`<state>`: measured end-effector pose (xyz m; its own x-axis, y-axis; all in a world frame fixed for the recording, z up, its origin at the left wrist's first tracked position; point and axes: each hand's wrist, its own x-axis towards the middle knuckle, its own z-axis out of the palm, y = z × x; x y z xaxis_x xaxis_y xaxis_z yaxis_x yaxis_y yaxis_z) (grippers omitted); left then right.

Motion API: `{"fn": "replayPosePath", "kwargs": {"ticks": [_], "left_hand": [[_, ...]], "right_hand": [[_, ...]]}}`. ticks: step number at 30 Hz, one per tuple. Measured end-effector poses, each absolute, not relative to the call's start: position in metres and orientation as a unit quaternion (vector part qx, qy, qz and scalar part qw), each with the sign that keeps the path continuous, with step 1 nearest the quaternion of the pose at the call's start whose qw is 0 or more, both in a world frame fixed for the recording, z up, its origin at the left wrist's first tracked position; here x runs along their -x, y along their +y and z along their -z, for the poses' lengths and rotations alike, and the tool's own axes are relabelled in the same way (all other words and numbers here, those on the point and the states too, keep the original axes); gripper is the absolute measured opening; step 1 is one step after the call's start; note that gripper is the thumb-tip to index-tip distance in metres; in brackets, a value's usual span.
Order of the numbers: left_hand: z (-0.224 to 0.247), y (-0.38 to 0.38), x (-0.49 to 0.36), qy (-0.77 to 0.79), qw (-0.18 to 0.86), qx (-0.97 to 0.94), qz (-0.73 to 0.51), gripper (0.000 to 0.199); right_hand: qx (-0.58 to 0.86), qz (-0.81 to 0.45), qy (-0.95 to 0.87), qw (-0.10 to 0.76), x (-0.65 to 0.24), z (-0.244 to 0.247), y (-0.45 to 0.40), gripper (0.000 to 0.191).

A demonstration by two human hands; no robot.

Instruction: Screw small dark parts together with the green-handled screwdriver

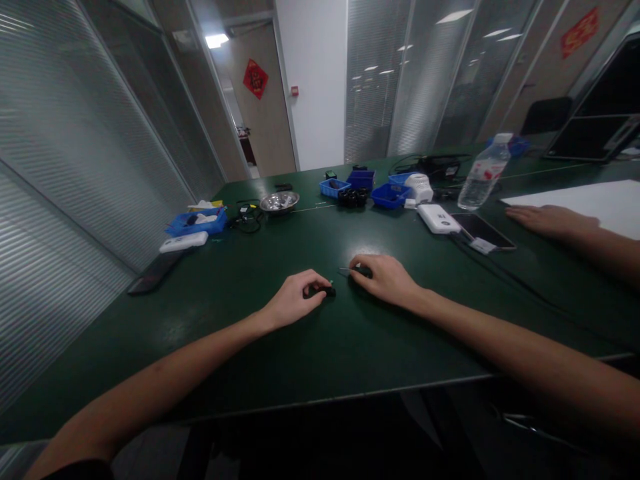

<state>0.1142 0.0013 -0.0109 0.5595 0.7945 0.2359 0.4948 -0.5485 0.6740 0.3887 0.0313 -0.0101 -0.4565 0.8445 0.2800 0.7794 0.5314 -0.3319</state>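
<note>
My left hand (294, 299) rests low over the middle of the green table, its fingers closed around a small black part (329, 291) with a bit of green on top. What kind of part it is cannot be made out. To the right of it, my right hand (384, 277) grips a small screwdriver (363, 271) by its dark handle. The thin metal shaft points left toward the black part, and a short gap separates the two.
Along the back stand blue bins (390, 195), a metal bowl (279, 202) and black coiled parts (353, 197). A blue tray (196, 223) and a dark phone (159, 272) lie left. At right are a water bottle (485, 175), a white power bank (439, 219) and another person's hand (553, 221).
</note>
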Motion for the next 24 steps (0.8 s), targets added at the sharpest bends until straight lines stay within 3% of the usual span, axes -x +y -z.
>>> {"fn": "replayPosePath", "kwargs": {"ticks": [6,13,19,24], "left_hand": [[0.007,-0.004,-0.124,0.369,0.199,-0.868,-0.264,0.015],[0.009,0.019,-0.115,0.370,0.122,-0.902,-0.187,0.024],[0.015,0.052,-0.002,0.491,0.102,-0.838,-0.213,0.030],[0.011,0.067,0.112,0.608,0.023,-0.766,-0.207,0.029]], "right_hand": [[0.485,-0.078,-0.844,0.216,-0.390,0.012,0.033,0.022],[0.486,-0.084,-0.844,0.211,-0.390,0.012,0.032,0.023],[0.483,-0.087,-0.846,0.210,-0.390,0.012,0.032,0.024],[0.486,-0.083,-0.844,0.209,-0.390,0.013,0.032,0.024]]}}
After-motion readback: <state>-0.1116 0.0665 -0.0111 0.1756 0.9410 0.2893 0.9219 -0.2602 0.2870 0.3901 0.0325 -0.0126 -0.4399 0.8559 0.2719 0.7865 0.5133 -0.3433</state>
